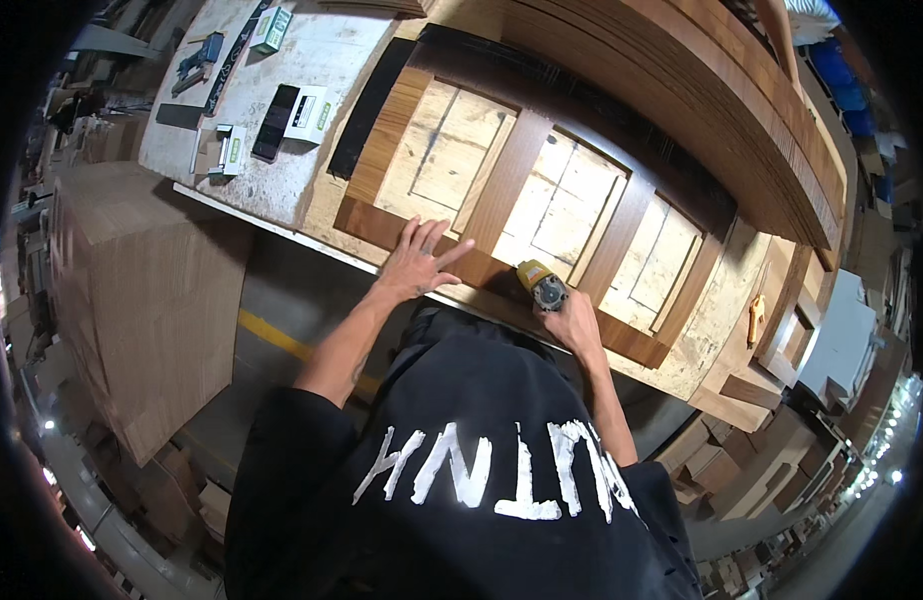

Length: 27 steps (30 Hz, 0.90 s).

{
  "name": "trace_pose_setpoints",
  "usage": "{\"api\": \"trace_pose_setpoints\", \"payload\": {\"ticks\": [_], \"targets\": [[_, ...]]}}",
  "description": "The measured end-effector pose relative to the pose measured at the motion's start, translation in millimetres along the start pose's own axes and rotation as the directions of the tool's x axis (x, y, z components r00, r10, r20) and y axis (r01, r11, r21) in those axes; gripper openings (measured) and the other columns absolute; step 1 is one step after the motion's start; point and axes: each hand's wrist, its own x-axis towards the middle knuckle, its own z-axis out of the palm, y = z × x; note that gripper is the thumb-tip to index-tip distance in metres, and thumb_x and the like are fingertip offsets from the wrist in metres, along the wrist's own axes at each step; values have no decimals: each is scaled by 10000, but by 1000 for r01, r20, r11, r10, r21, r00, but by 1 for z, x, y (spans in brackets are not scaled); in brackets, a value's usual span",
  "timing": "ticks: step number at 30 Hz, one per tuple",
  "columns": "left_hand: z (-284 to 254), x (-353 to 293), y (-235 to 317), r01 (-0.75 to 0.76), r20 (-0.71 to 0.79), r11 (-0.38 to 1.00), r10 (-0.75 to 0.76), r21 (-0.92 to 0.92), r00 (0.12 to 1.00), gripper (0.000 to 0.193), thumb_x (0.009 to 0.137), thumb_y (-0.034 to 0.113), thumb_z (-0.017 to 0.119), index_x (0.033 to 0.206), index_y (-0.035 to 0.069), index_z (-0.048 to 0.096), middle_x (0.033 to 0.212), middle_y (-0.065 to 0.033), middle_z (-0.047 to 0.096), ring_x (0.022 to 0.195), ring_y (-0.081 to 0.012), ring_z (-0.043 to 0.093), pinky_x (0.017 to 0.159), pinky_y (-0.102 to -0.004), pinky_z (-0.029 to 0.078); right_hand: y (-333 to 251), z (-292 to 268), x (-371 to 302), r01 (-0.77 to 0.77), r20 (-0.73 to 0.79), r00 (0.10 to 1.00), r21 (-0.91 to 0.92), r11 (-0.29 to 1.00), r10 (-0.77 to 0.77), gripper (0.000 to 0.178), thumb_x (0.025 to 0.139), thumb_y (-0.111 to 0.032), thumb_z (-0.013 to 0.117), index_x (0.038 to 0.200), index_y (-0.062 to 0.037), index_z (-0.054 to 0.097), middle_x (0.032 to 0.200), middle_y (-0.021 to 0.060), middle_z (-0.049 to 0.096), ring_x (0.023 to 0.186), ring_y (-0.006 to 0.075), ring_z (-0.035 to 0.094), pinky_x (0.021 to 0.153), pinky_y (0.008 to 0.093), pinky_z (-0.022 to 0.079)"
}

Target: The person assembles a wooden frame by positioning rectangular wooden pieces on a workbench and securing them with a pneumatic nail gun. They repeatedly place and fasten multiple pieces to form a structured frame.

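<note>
My left hand (419,265) lies spread and flat on the near rail of a brown wooden frame (622,335), towards its left end. The frame has three rectangular openings and lies on the workbench. My right hand (574,320) is closed around a yellow nail gun with a round grey cap (549,290). The nail gun stands over the near rail, by the foot of an upright between two openings. Its tip is hidden beneath its body, so I cannot tell whether it touches the wood.
A tall stack of wooden boards (702,80) fills the bench's far side. At the left are a phone (275,123), small boxes (271,30) and a blue tool (199,60). A large wood-coloured block (147,300) stands left of the bench. An orange-handled tool (757,320) lies right.
</note>
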Motion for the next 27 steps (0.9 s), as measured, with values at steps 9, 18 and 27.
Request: {"api": "trace_pose_setpoints", "payload": {"ticks": [9, 18, 27], "targets": [[0, 2, -13, -100, -95, 991, 91, -88, 991, 853, 834, 471, 789, 1576, 374, 379, 1434, -153, 385, 1391, -347, 326, 1188, -617, 219, -45, 25, 31, -167, -54, 985, -74, 983, 163, 367, 751, -222, 789, 981, 60, 735, 868, 313, 705, 874, 446, 714, 787, 480, 564], [-2, 1, -34, -185, -73, 970, 175, -158, 982, 819, 867, 416, 768, 1580, 282, 390, 1415, -166, 427, 1389, -344, 351, 1191, -577, 222, -62, 38, 35, -154, -9, 988, -45, 987, 154, 400, 762, -187, 755, 1077, 53, 696, 879, 293, 709, 893, 461, 696, 796, 476, 552], [-9, 5, -32, -185, -20, 972, 184, -147, 983, 761, 901, 474, 710, 1560, 232, 418, 1369, -131, 472, 1368, -339, 375, 1188, -587, 249, -43, 45, 11, 65, -67, 995, -100, 993, -72, 506, 695, -91, 686, 1192, 7, 675, 949, 289, 708, 903, 471, 678, 833, 496, 541]]}}
